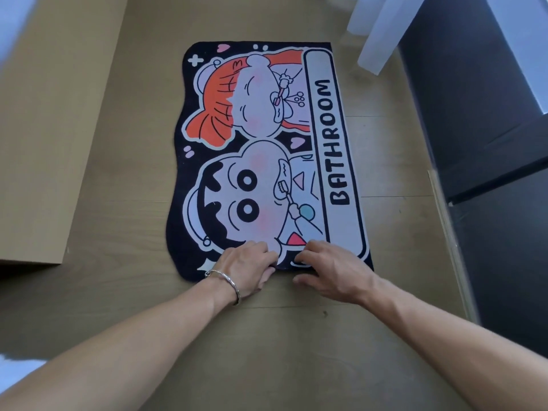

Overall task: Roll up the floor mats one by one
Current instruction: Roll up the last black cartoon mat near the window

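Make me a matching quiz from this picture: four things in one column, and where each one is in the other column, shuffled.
1 floor mat
2 bracelet
3 tan board
4 dark cabinet

A far right
B on the left wrist
C far left
D middle, lying flat

Pairs: 1-D, 2-B, 3-C, 4-A
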A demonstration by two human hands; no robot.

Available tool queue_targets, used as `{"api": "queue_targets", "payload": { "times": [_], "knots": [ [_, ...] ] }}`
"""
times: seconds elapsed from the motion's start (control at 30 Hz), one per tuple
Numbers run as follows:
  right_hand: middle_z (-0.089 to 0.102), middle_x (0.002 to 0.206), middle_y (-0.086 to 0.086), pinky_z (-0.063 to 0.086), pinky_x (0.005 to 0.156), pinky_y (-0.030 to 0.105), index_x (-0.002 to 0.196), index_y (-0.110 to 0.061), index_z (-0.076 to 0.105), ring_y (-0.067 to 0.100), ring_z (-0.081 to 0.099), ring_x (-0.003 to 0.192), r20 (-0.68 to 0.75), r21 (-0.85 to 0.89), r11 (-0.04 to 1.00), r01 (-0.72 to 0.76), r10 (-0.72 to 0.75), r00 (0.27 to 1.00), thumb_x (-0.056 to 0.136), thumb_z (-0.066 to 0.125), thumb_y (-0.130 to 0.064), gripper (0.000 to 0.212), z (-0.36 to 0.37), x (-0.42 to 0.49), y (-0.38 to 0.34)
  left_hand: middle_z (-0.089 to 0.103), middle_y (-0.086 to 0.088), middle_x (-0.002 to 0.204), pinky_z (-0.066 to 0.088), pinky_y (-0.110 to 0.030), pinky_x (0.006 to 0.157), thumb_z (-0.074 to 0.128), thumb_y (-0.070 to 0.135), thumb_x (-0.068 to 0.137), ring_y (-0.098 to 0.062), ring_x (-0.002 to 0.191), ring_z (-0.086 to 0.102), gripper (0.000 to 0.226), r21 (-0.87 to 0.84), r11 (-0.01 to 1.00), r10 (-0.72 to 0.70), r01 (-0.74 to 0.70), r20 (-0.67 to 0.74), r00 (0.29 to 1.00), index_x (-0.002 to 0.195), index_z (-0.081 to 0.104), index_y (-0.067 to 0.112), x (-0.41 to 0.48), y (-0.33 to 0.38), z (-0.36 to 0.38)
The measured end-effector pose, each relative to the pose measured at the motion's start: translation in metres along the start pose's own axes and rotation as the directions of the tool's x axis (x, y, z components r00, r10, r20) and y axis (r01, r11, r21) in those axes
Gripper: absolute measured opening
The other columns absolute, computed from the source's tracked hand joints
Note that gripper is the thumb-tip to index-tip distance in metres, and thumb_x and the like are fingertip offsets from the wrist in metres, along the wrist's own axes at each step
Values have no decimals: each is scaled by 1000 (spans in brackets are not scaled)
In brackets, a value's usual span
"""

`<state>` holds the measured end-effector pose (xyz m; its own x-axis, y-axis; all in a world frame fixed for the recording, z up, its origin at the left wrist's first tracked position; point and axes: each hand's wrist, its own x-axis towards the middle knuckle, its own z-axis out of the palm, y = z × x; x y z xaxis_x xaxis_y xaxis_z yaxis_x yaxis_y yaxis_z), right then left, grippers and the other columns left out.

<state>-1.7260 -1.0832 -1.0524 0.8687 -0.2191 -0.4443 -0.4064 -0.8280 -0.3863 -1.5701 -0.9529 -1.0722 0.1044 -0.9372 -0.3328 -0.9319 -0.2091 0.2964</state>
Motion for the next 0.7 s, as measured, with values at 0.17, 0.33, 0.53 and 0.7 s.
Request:
{"api": "queue_targets", "payload": {
  "times": [0.17,0.33,0.53,0.7],
  "knots": [
    [58,106,2,47,78,37,115,-18,64,22,54,97,-63,-41,999,33,-36,997,96,48,-34,29,13,7,-3,54,5,109,44,-28,76,41,38,97,-15,105,49,27,-91,995,-38,36,-27,999,113,58,25,-5,0,9],
    [61,101,1,50,72,41,108,-16,62,21,56,93,-82,-33,999,38,-40,996,100,40,-26,26,19,9,-4,59,1,93,48,-30,66,54,30,93,-20,87,58,17,-112,994,-11,-6,-151,989,102,64,20,-13,2,19],
    [63,86,3,50,59,44,103,-16,49,25,55,75,-132,4,996,93,-91,987,98,46,-21,8,35,-9,-3,54,6,65,42,-26,38,55,31,81,-16,52,54,16,-91,990,83,-106,-226,971,94,49,24,-29,6,33],
    [53,66,2,41,40,35,86,-15,58,23,46,53,-232,-120,990,80,-106,967,72,71,-2,23,48,-8,-2,50,6,60,25,-21,35,37,38,89,-14,45,48,22,-59,996,54,-65,-175,983,86,54,24,-24,0,29]
  ]
}}
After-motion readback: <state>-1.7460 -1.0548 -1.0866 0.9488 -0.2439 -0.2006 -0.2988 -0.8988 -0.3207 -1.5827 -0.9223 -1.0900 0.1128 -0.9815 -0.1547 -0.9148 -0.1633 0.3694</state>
